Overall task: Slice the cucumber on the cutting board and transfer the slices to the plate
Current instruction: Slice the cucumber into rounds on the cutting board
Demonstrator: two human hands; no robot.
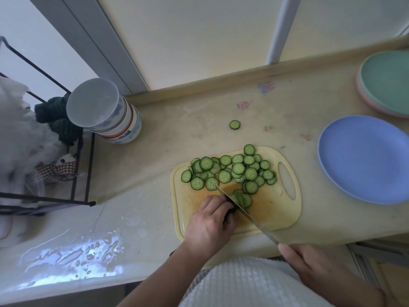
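Observation:
A yellow cutting board [274, 214] lies on the counter with several cucumber slices [230, 170] heaped along its far half. My left hand [210, 224] grips the short dark cucumber end [232, 211] near the board's middle. My right hand [314, 265] holds the knife [254, 221] by its handle at the counter's front edge. The blade runs diagonally up-left and rests against the cucumber, with fresh slices [243, 199] leaning on its far side. A blue plate [365, 159] sits to the right of the board. One stray slice [234, 124] lies on the counter beyond the board.
A stack of green and pink plates [386, 83] sits at the far right. Stacked upturned bowls [106, 111] stand at the left, beside a black wire rack [75, 173] holding cloths. The counter at front left is wet [77, 255].

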